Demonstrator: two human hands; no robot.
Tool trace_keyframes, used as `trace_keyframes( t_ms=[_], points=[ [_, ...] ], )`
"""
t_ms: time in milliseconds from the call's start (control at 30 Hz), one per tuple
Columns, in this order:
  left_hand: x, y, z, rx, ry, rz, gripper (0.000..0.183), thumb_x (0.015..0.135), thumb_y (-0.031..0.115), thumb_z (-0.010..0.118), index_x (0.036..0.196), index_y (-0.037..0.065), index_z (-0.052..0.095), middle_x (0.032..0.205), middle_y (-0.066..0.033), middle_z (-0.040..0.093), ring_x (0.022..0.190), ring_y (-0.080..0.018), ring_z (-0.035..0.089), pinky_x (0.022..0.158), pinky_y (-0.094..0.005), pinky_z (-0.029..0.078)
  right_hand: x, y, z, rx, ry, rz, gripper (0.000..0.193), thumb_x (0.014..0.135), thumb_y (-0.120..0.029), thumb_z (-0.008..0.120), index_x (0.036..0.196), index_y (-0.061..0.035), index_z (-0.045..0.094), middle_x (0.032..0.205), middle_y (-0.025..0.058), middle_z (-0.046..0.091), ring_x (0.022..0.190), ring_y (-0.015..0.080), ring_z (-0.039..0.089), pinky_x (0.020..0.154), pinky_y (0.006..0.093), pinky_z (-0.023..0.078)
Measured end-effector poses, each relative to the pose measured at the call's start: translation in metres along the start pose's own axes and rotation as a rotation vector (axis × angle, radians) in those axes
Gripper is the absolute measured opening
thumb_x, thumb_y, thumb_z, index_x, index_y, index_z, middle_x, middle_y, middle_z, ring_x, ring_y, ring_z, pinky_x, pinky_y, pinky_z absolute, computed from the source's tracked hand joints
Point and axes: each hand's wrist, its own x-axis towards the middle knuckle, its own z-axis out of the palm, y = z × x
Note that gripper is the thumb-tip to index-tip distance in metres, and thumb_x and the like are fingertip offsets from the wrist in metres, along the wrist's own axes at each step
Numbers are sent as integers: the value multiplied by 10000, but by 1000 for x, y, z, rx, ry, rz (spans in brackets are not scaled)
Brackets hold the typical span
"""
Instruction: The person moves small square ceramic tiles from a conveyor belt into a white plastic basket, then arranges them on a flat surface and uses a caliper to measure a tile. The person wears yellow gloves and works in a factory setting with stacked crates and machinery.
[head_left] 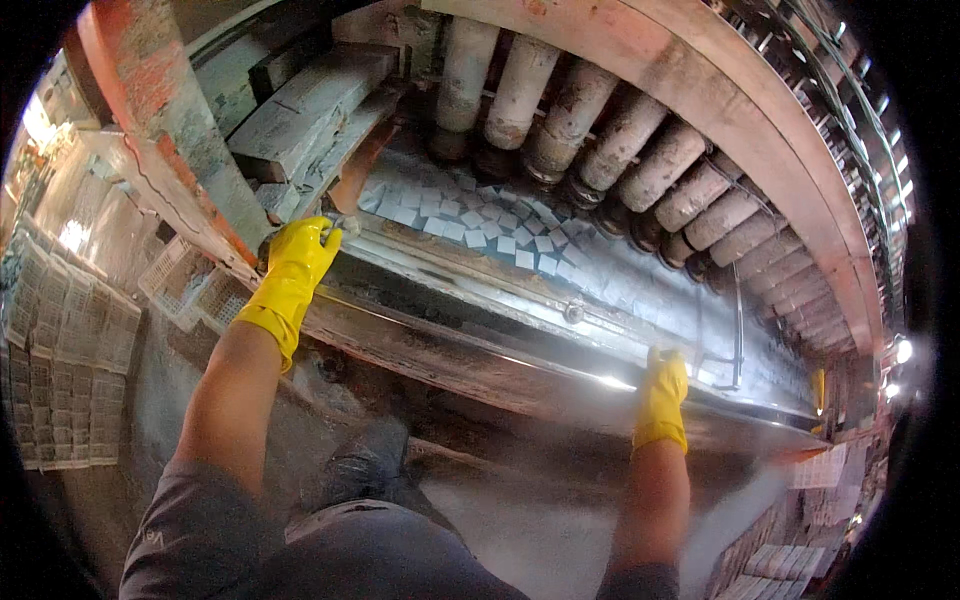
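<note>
Both my hands wear yellow rubber gloves and rest on a long metal panel (470, 285) running along the front of a large machine. At the panel's left end my left hand (298, 262) is closed, fingers curled over its upper edge. Farther right, my right hand (662, 390) is also closed over the top edge; its fingertips are hidden behind the panel. A round knob-like fitting (572, 313) sits on the panel between my hands. Behind it, many pale square tiles (478, 220) lie loosely spread on the wet machine bed (640, 290).
A row of thick cylindrical heads (575, 105) hangs over the bed beneath a curved beam (680, 60). Grey blocks (310, 110) stand at the far left. Plastic crates (75, 370) are stacked on the left; more stacked items (775, 570) lie at the lower right. Haze blurs the right side.
</note>
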Motion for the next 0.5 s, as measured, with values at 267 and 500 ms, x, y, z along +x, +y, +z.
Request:
trace_keyframes(
  t_ms=[267, 500],
  points=[
    [4, -1, -2, -3, 71, 7, 310, 899, 401, 752, 1009, 113, 774, 955, -127, 773, 916, -366, 726, 805, -462, 564, -10, -30, -22, 146, -49, 12, 513, 1000, -457, 623, 1218, 7, 659, 1007, 211, 720, 698, 337, 743, 591, 440, 611],
    [8, -7, -5, -33, 2, -44, 386, 901, 415, 743, 1103, 88, 781, 1070, -166, 774, 1019, -380, 720, 906, -484, 558, -5, -33, -16, 227, -82, 71, 490, 987, -449, 651, 1244, -31, 645, 1008, 200, 710, 667, 338, 731, 526, 447, 608]
  ],
)
